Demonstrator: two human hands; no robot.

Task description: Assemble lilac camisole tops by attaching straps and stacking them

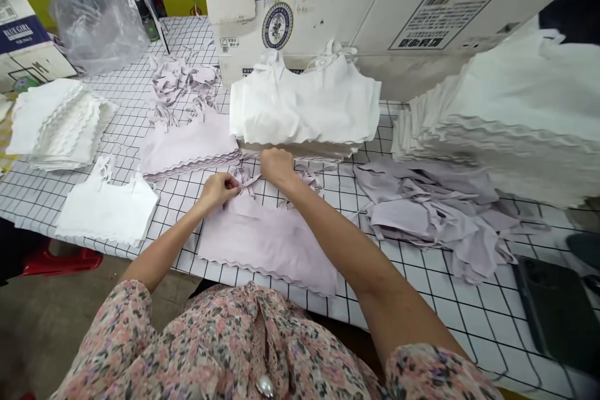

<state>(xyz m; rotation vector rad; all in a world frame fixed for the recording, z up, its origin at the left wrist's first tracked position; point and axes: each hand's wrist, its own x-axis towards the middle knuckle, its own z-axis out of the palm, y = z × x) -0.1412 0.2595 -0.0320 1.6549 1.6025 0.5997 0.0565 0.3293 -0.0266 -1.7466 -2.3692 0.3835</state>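
Note:
A pale lilac camisole top (267, 234) with a wavy hem lies flat on the table in front of me. My left hand (220, 190) pinches one of its thin shoulder straps (246, 184) near the top edge. My right hand (277, 167) is closed in a fist a little to the right, with the strap stretched between the two hands. Just beyond my right hand sits a stack of white camisole tops (304, 103). To the left of it rests a stack of lilac tops (190, 144).
Loose lilac pieces (426, 212) lie on the right, beside a dark phone (553, 306). A tall white garment stack (506, 119) rises behind them. A large carton (337, 25) stands at the back. White tops (110, 206) are on the left of the checked tablecloth (187, 250).

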